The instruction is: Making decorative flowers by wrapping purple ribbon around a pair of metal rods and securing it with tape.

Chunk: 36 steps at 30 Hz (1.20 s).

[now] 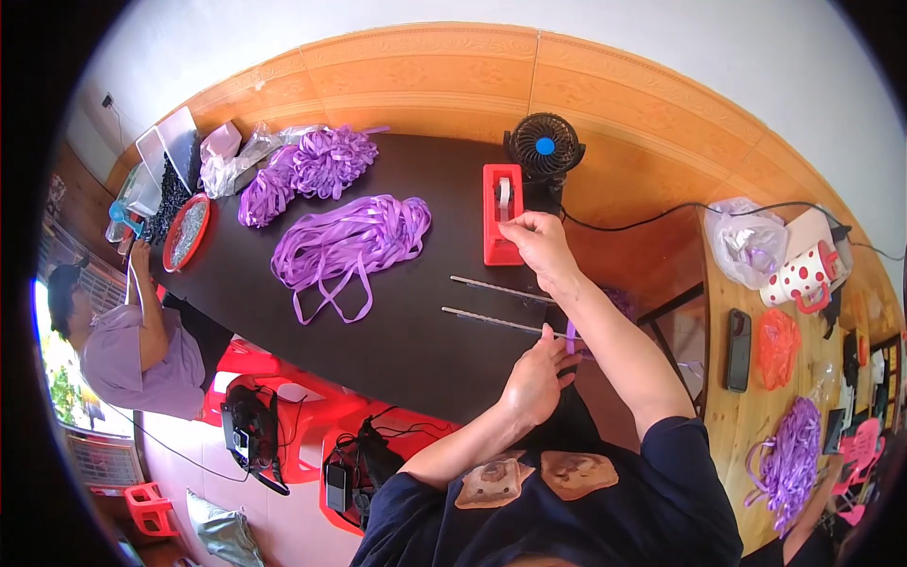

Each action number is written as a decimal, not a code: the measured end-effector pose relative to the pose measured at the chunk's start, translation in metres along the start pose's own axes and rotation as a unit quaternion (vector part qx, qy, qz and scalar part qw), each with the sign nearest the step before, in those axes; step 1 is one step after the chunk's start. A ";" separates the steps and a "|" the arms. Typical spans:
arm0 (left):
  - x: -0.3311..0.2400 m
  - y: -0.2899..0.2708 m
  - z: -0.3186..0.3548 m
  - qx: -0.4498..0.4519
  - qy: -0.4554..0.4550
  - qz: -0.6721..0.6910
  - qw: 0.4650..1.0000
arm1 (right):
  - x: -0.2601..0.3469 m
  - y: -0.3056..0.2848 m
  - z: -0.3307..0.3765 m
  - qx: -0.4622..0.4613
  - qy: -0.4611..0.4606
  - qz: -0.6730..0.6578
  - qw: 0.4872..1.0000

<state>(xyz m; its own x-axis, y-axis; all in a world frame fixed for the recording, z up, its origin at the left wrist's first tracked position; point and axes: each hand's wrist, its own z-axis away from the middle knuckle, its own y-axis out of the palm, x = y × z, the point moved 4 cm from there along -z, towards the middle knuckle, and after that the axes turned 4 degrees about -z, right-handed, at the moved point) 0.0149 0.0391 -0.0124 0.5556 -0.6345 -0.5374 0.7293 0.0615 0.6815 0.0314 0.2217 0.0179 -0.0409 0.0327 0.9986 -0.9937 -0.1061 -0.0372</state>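
Note:
My right hand (540,248) reaches to the red tape dispenser (493,248) on the dark table, thumb and forefinger pinched at its near part, below the roll of clear tape (504,194). The tape between the fingertips is too small to see clearly. Closer to me, my left hand (535,380) is at the end of two thin metal rods, its thumb up by the nearer rod (487,319). A narrow purple ribbon (571,337) shows between its thumb and fingers. The farther rod (487,285) passes under my right forearm.
A purple ribbon bundle (354,244) and a second heap (331,163) lie left on the table. A black fan (545,147) stands behind the dispenser. At far left, a person (142,345) sits by a red bowl (187,233). A wooden table (723,454) at right holds a phone (739,350).

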 end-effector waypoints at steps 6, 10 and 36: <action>0.000 -0.001 0.000 -0.008 0.003 0.016 1.000 | 0.010 0.006 0.010 -0.036 0.016 -0.079 0.996; 0.003 -0.001 -0.002 0.004 0.010 0.011 1.000 | 0.026 0.004 0.023 -0.011 0.010 -0.175 0.984; 0.003 0.000 -0.002 0.035 0.040 0.020 0.998 | -0.008 -0.004 0.049 -0.094 -0.123 0.222 0.963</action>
<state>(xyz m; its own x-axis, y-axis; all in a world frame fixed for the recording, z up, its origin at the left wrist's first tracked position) 0.0178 0.0387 -0.0153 0.6167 -0.5684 -0.5446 0.6771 0.0300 0.7353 0.0412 0.1729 0.0118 -0.4632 -0.2125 0.8604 -0.8861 0.1271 -0.4457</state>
